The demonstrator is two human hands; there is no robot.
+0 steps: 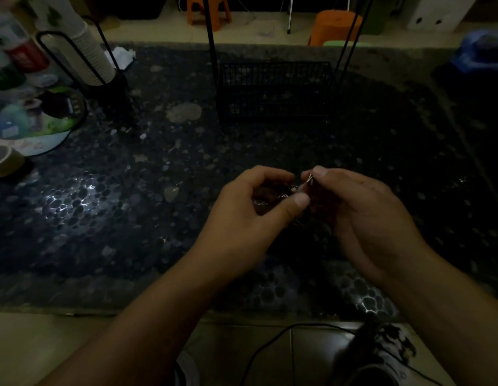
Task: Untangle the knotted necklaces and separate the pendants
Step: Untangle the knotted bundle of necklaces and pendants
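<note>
Both hands above the desk (103,218): left hand (253,210) cradles the knotted necklaces (291,190), right hand (353,201) pinches a strand; apparently still tangled in dim light, no pendant separated.

1. Dark pebble-patterned table (108,207) fills mid-frame.
2. Black wire basket (272,90), upper centre.
3. Stack of white paper cups (87,48), tilted in a black wire holder (75,62), upper left.
4. Tape roll (4,160), left edge.
5. Orange stools (335,26), top.
6. Black cable (270,346) on floor, bottom.
</note>
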